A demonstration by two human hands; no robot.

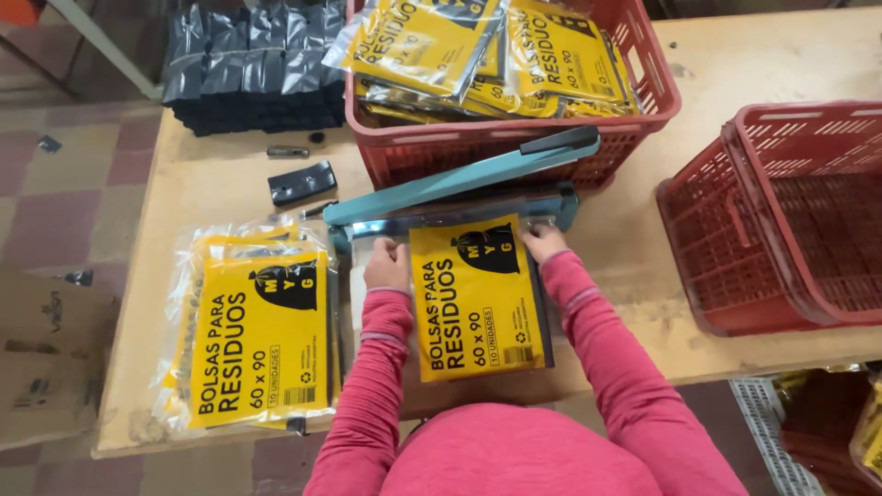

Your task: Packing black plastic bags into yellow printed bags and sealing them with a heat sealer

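Nearest you, yellow packet (478,298) lies flat on the counter (643,276), top edge under the teal heat sealer (459,179). Both hands, left hand (387,266) and right hand (542,242), pinch its top corners in a closed grip. Fingertips sit just beside the raised sealer arm: burn or pinch risk, skewed seal if it slips.

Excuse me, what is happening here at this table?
A person in pink sleeves holds a yellow packet at its top corners, left hand and right hand, with the top edge under the raised arm of a teal heat sealer. A stack of similar packets lies to the left. A red basket behind holds more.
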